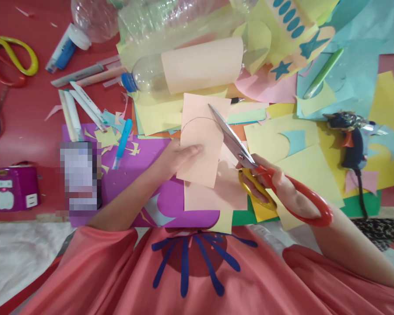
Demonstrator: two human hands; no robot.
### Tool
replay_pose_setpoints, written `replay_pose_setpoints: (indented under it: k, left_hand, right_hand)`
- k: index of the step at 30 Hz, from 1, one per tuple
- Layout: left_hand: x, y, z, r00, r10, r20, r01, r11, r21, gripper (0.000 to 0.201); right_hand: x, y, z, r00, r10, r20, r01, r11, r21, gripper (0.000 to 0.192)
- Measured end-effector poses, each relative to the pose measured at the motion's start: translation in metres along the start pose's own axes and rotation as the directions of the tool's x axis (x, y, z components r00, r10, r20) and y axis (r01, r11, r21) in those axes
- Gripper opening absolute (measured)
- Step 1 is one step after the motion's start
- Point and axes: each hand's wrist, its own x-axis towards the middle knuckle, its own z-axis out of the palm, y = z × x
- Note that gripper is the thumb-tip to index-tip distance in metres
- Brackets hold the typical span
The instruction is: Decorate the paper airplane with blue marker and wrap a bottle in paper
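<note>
My left hand [180,159] pinches a peach sheet of paper [203,140] by its left side, thumb on top. A thin curved line is drawn across the upper part of this sheet. My right hand [279,188] grips scissors [239,153] with one red and one yellow handle. Their blades lie along the sheet's right edge, tips pointing up and left, near the right end of the curved line. I cannot tell how far the blades are apart. Under the held sheet lies another peach paper [213,197].
Behind the hands lies a plastic bottle [147,72] wrapped in peach paper. A glue gun [353,144] rests at right on coloured sheets. Markers [82,105], paper scraps, a blue pen [122,144], a blurred phone [80,175], a purple box [15,187] and other scissors [13,57] are at left.
</note>
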Motion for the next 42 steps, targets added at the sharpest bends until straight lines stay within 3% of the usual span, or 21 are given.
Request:
replay_pose_setpoints:
  k: [7, 16, 20, 24, 29, 33, 42]
  left_hand:
    - [0.0, 0.005, -0.001, 0.999, -0.01, 0.048, 0.014, 0.996, -0.086, 0.039]
    - [0.008, 0.005, -0.003, 0.999, 0.021, -0.033, -0.025, 0.992, -0.127, 0.043]
    - [0.002, 0.005, 0.001, 0.986, 0.168, 0.008, -0.157, 0.937, -0.311, 0.069]
    - [-0.001, -0.002, 0.009, 0.947, 0.313, 0.069, -0.285, 0.921, -0.265, 0.085]
    - [0.0, -0.012, 0.012, 0.963, 0.269, -0.021, -0.27, 0.956, -0.113, 0.062]
    - [-0.002, -0.01, 0.009, 0.969, 0.22, -0.112, -0.227, 0.973, -0.05, 0.04]
    - [-0.004, -0.01, 0.004, 0.97, 0.234, -0.064, -0.232, 0.972, 0.043, 0.034]
  right_hand:
    - [-0.003, -0.008, 0.002, 1.0, 0.019, 0.006, -0.019, 0.999, -0.039, 0.063]
    - [0.001, -0.007, 0.007, 0.998, -0.018, -0.063, 0.016, 0.999, -0.032, 0.066]
    - [0.006, -0.01, 0.015, 0.987, -0.032, -0.16, 0.039, 0.998, 0.042, 0.066]
    - [0.01, -0.01, 0.023, 0.978, -0.013, -0.21, 0.04, 0.991, 0.125, 0.071]
    - [0.011, -0.009, 0.032, 0.986, 0.026, -0.166, 0.01, 0.978, 0.21, 0.069]
    - [0.013, -0.012, 0.034, 0.991, 0.001, -0.134, 0.022, 0.986, 0.168, 0.073]
    - [0.01, -0.023, 0.018, 0.999, 0.012, -0.038, -0.011, 0.999, 0.034, 0.08]
